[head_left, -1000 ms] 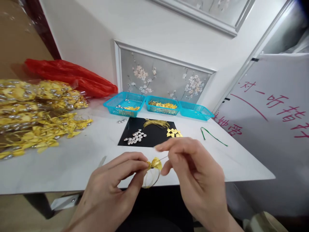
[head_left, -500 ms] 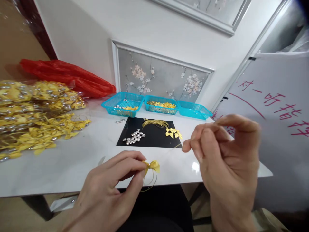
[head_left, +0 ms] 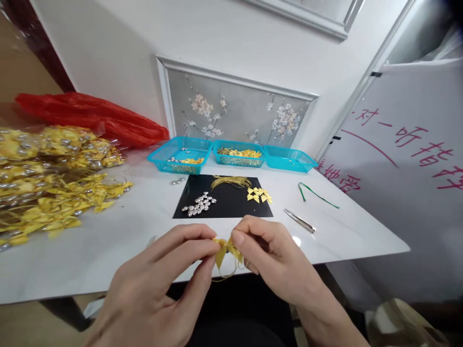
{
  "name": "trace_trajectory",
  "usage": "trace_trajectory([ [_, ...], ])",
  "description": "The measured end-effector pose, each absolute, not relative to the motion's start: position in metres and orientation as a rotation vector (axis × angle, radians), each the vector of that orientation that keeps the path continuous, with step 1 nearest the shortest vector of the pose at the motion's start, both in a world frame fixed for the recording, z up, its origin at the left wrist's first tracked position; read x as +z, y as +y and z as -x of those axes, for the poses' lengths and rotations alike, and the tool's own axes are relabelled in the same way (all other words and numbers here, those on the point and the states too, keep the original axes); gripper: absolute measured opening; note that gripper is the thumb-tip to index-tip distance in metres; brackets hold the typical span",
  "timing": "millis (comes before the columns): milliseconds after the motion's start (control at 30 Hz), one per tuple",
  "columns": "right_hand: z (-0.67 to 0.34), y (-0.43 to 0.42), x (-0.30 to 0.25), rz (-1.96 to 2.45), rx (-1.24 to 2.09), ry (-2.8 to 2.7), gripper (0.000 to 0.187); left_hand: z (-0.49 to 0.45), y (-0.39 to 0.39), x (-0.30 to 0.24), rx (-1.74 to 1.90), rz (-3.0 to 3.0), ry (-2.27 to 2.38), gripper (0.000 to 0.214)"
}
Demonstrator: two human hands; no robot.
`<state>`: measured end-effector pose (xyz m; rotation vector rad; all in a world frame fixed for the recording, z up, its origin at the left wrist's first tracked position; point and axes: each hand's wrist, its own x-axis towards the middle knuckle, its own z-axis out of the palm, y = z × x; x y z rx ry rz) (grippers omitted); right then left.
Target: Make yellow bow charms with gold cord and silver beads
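Between my two hands, at the table's front edge, is a yellow ribbon bow [head_left: 221,254] with a thin gold cord [head_left: 227,276] looping below it. My left hand [head_left: 162,284] is closed, pinching the bow's left side between thumb and fingers. My right hand [head_left: 269,255] is closed too, thumb and forefinger pinched at the bow's right side; its other fingers are partly hidden. Beyond my hands, a black mat [head_left: 231,209] bears silver beads [head_left: 198,205], a bundle of gold cords [head_left: 231,181] and several small yellow bows [head_left: 258,194].
Three blue baskets [head_left: 179,168] line the back by a framed flower picture [head_left: 238,108]. Tweezers [head_left: 300,220] and a green tie [head_left: 318,195] lie on the right. Piled at left are bagged yellow bow strands [head_left: 65,183] and a red bag [head_left: 94,115]. A whiteboard [head_left: 398,202] stands right.
My right hand has come down and left from its raised place to the bow, uncovering the tweezers and green tie. My left hand still pinches the bow.
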<state>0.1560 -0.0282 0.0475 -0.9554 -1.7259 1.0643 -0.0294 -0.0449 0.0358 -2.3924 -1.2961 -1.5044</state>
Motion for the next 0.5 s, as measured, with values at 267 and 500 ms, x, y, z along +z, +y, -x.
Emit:
trace_trajectory([
  [267, -0.155, -0.037, 0.046, 0.947, 0.815, -1.790, 0.022, 0.035, -0.047, 0.034, -1.816, 2.597, -1.607, 0.017],
  [500, -0.151, -0.045, 0.044, 0.910, 0.574, -1.827, 0.020, 0.027, -0.043, 0.037, -1.805, 2.592, -1.585, 0.020],
])
